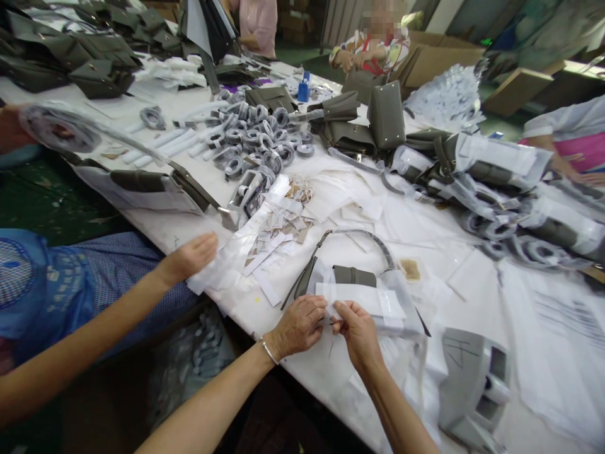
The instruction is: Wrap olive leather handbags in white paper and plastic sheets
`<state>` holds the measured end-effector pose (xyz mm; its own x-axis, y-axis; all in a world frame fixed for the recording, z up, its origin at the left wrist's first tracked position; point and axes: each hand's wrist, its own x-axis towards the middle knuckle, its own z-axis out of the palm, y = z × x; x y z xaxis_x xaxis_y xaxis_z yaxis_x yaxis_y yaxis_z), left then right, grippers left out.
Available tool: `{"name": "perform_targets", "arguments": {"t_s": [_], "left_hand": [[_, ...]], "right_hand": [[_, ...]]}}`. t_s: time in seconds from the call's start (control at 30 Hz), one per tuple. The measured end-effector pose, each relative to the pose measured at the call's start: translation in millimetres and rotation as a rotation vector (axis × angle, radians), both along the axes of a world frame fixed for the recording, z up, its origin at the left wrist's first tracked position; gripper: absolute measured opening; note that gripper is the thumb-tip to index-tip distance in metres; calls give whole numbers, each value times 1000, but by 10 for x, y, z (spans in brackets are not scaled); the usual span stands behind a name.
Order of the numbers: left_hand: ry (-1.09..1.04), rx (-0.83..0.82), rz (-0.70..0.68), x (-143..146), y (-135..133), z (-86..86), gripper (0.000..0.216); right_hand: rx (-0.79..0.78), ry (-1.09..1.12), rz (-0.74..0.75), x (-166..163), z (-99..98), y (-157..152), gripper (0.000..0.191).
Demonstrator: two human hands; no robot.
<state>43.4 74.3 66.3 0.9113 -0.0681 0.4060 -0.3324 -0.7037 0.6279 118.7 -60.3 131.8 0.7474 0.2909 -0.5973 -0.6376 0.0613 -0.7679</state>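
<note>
A dark grey-green handbag (354, 276) lies in front of me on the white table, its strap arched behind it. White wrapping paper (362, 300) covers its lower front, with a shiny clear strip at the right end. My left hand (302, 323), a bracelet on its wrist, has its fingers pressed together at the paper's near left edge. Close beside it, my right hand (355, 329) pinches the same edge between thumb and fingers. The fingertips hide what exactly is between them.
A grey tape dispenser (466, 378) stands at right; another (246, 189) is farther back. A co-worker's hand (193, 255) reaches in from the left, near a bag (142, 183). Wrapped straps (259, 135), paper tags (288, 221) and wrapped bags (501, 164) cover the table beyond.
</note>
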Motion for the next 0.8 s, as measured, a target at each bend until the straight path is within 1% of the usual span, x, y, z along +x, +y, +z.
{"name": "perform_targets", "arguments": {"t_s": [0.1,0.17,0.2,0.23,0.3,0.37,0.43,0.47,0.53,0.6,0.63,0.7,0.77,0.8], "left_hand": [[-11,-31,96,11,-60,6,17],[-37,-46,159,32,-94,-22,13],[-47,-46,164,41,-103,-35,13],[-54,-40,153,47,-106,-42,13],[-64,-24,122,50,-96,-34,10],[-74,-4,108,47,-83,-2,7],[-79,12,120,49,-87,32,8],[-77,16,131,52,-97,44,9],[-75,18,161,62,-128,57,8],[-74,19,182,76,-161,59,9],[-70,21,189,84,-173,60,10],[-59,28,201,98,-187,66,11],[-52,37,208,111,-190,76,12],[-50,42,208,115,-189,82,12]], "right_hand": [[-33,11,77,54,9,63,46],[-77,-26,173,84,64,19,48],[-116,-67,200,109,104,-21,50],[-163,-122,202,146,149,-67,51],[-263,-260,145,253,227,-150,53],[-346,-387,116,378,247,-197,50],[-403,-502,207,483,172,-204,40],[-424,-566,300,518,103,-196,33],[-444,-721,530,551,-70,-166,18],[-486,-873,708,557,-227,-120,12],[-521,-928,762,560,-284,-90,13],[-607,-975,811,586,-348,-21,16],[-662,-964,848,647,-366,46,16],[-664,-942,864,688,-369,71,15]]}}
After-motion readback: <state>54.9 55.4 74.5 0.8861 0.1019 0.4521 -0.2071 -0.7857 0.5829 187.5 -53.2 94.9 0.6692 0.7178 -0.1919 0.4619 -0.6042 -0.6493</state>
